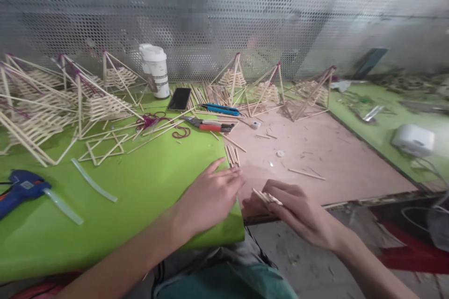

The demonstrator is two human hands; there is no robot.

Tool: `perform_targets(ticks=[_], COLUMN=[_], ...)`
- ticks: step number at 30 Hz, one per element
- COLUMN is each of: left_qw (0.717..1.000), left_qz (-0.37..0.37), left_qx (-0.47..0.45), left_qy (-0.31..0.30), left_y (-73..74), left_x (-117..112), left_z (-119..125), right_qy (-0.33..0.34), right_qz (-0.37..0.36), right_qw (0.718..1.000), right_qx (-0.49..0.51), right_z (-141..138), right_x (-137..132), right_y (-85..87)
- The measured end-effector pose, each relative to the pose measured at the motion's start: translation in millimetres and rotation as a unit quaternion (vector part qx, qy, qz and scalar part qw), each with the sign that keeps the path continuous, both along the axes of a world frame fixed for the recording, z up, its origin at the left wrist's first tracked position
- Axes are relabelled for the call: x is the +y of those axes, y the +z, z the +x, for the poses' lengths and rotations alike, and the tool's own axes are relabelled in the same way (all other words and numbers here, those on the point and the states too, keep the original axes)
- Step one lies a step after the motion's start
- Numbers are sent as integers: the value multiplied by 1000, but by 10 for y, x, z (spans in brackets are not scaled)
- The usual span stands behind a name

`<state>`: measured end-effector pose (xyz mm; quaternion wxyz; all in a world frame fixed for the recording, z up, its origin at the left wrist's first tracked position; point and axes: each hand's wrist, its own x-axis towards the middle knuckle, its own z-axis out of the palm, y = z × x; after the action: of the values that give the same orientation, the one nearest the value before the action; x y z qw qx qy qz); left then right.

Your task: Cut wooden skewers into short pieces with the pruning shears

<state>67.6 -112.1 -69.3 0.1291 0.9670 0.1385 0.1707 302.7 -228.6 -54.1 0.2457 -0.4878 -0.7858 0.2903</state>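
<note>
My right hand [298,208] is closed round a small bunch of short wooden sticks [267,197], just above the board's front edge. My left hand [213,194] lies at the right edge of the green sheet, palm down, fingers stretched out. Its fingertips touch or nearly touch a few short sticks [232,155] lying side by side; the hand hides their lower ends. Beyond both hands lie red-handled pliers [212,125], a blue utility knife [220,109] and a pile of long sticks [210,93].
Stick frames with slatted tiers [108,103] stand along the back. A white cup [156,72], a phone [179,99] and purple cord [150,121] are near them. A blue glue gun [24,189] and glue sticks [94,181] lie left. A white box [414,140] sits right.
</note>
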Motion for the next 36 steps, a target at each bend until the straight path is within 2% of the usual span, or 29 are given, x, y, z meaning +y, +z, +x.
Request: perform_targets(ticks=[3,8,13,21,26,30,33,36], left_qw=[1000,999,998,997,996,992,991,994], left_qz=[16,32,47,63,83,68,55,34], left_qx=[1,16,15,17,-20,-97,-107,-97], left_qy=[-3,-16,-30,-42,3,50,57,40], left_y=[15,39,35,6,-14,-21,-13,-2], left_x=[34,80,113,191,214,240,252,249], left_z=[16,28,21,30,-6,-37,-57,-80], right_qy=[12,-7,-10,-97,-223,-225,-230,-230], right_qz=[23,47,-2,-64,-154,-188,-157,-120], right_qw=[1000,999,998,990,959,955,948,941], right_qx=[4,22,61,77,83,-36,-154,-216], right_z=[-1,-54,-26,-100,-174,-219,-311,-396], right_x=[-6,31,-1,52,171,265,330,383], right_y=[-16,-35,-13,15,13,104,159,152])
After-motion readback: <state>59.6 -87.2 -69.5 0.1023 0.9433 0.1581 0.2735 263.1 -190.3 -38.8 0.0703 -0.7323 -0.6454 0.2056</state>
